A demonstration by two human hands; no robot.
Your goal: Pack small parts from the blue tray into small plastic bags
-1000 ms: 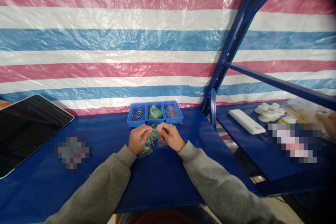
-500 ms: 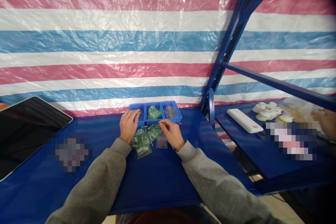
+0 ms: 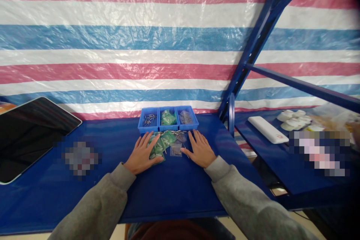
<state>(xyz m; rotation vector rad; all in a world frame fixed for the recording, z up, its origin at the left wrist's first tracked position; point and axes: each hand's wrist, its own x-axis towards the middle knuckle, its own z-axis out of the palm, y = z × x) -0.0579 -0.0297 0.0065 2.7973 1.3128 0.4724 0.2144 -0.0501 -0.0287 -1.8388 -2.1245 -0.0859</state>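
Striped red, white and blue sheeting [image 3: 112,37] hangs behind a blue table [image 3: 171,191]. Head camera, the only view: at the dial's centre lies a loose pile of green packets [image 3: 168,138], with a clear packet [image 3: 176,150] at about four o'clock and slim metal rods [image 3: 174,132] along its twelve o'clock edge.

Beyond, at twelve o'clock, three joined blue bins [image 3: 168,128] hold, left to right, rods, green packets and clear packets. Judging by this, sorting appears partly done: each bin has its own kind, while the mixed pile outside is left over.

The left hand [image 3: 143,157] is at eight o'clock, palm down, fingers apart, overlapping the pile's left side; its thumb reaches the nearest green packet. The right hand [image 3: 201,151] is at three o'clock, fingers slightly apart, thumb pointing towards the clear packet, just beside it. Neither hand visibly grips anything; how firmly the fingertips press, I cannot tell.

Well apart at nine o'clock is a dark-screened panel [image 3: 36,138].
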